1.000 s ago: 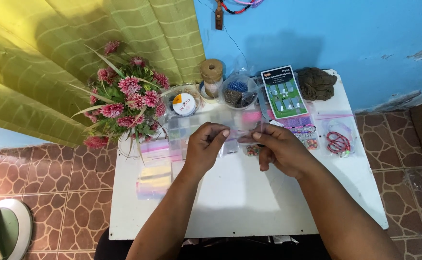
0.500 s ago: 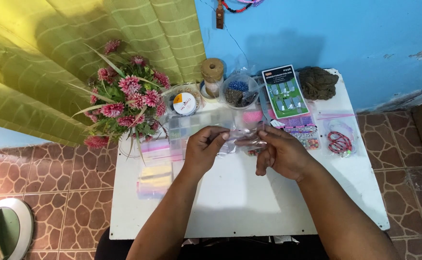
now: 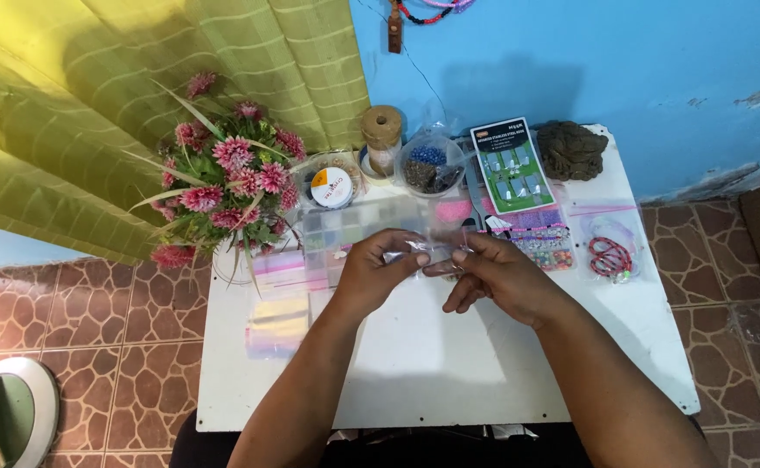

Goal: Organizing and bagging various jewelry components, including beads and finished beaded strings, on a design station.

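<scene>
My left hand and my right hand meet over the middle of a white table. Together they pinch a small clear plastic bag, one hand at each end; what is inside is too small to tell. Just behind the hands lies a clear compartment box of beads. Both forearms reach in from the bottom edge.
A vase of pink flowers stands at the table's left. At the back are a round spool tub, a twine roll, a bag of dark beads, a green card pack, a brown lump. Red cord lies right.
Both hands have lifted the small clear bag a little and drawn it toward me. My right fingers have shifted along its right end.
</scene>
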